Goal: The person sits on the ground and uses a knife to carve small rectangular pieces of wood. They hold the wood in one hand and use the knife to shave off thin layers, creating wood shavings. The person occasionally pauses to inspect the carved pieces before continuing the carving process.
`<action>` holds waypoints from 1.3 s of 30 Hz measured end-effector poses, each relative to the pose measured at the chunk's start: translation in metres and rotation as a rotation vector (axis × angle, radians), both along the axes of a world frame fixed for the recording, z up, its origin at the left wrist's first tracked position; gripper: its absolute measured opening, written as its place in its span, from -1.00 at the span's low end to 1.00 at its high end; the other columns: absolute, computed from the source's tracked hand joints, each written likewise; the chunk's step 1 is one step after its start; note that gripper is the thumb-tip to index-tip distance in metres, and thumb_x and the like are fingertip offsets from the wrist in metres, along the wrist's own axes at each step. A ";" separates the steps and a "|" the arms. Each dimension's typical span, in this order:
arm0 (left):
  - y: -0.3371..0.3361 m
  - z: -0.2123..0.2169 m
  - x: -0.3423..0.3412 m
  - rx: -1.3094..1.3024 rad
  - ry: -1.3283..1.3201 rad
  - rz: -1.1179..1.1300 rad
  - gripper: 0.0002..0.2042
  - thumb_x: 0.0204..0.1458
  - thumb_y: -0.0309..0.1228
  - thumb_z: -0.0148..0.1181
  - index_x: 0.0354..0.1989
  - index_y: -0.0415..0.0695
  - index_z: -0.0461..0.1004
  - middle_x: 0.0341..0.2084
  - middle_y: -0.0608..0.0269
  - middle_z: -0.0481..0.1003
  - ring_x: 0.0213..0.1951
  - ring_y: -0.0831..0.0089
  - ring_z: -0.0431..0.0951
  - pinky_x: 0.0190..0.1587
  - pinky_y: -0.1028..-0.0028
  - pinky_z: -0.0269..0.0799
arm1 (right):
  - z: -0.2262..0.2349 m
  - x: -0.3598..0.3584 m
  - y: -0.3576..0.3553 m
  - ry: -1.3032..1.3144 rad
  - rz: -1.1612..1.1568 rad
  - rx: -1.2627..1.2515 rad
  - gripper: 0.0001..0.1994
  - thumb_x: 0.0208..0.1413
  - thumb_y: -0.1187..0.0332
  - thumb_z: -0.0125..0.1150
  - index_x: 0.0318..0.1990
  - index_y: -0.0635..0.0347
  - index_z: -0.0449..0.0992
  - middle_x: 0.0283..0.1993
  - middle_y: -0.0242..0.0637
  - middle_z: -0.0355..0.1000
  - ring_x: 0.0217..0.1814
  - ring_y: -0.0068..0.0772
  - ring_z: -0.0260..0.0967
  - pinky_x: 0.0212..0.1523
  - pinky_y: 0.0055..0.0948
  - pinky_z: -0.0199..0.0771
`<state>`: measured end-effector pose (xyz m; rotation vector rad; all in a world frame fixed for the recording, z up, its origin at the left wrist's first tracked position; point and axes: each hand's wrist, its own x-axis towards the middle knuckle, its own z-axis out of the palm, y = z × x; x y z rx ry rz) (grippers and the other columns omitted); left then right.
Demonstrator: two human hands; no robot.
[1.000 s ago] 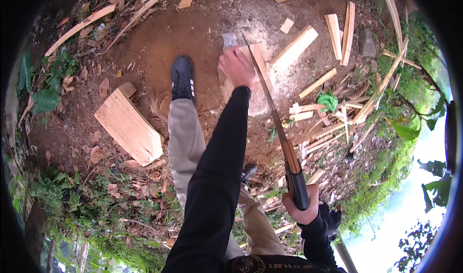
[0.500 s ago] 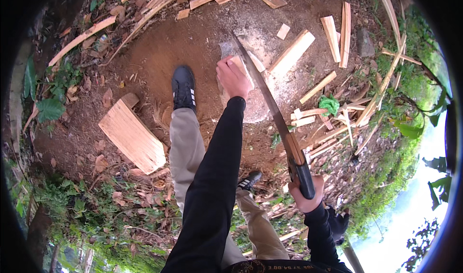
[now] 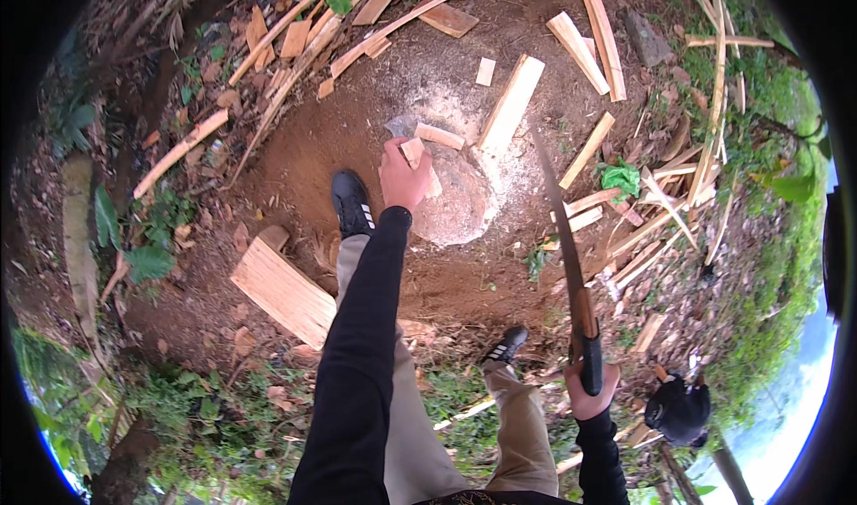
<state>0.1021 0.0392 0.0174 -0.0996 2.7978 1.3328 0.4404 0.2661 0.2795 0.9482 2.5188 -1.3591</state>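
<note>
My left hand (image 3: 404,176) is closed on a small pale wood block (image 3: 412,152) at the left side of a round chopping stump (image 3: 453,206). Against the stump's far edge lies another short wood piece (image 3: 439,136). A grey flat piece (image 3: 402,125) shows just beyond my left fingers; its kind is unclear. My right hand (image 3: 592,393) grips the black handle of a long, dark-bladed machete (image 3: 567,246). Its blade points away from me, over the ground to the right of the stump and apart from the block.
A thick wood slab (image 3: 284,292) lies left of my legs. Beyond the stump are a split plank (image 3: 512,103) and several strips. A green plastic bag (image 3: 620,179) sits among wood pieces at the right. Behind my right hand is a dark shape (image 3: 678,411) I cannot make out.
The machete has swung right, away from the block in my left hand. My left hand has shifted left and nearer with the block, uncovering more of the stump. The view has turned slightly.
</note>
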 end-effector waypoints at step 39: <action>0.144 0.087 -0.117 -0.526 -0.738 -2.348 -0.52 0.00 -0.23 0.36 0.08 -0.20 0.48 -0.04 0.14 0.44 -0.06 0.37 0.47 0.02 0.40 0.38 | -0.109 -0.090 -0.046 0.572 -0.590 0.551 -0.82 -0.06 0.41 0.26 -0.56 0.28 0.40 -0.70 -0.35 0.23 -0.65 -0.49 0.20 -0.57 -0.41 0.18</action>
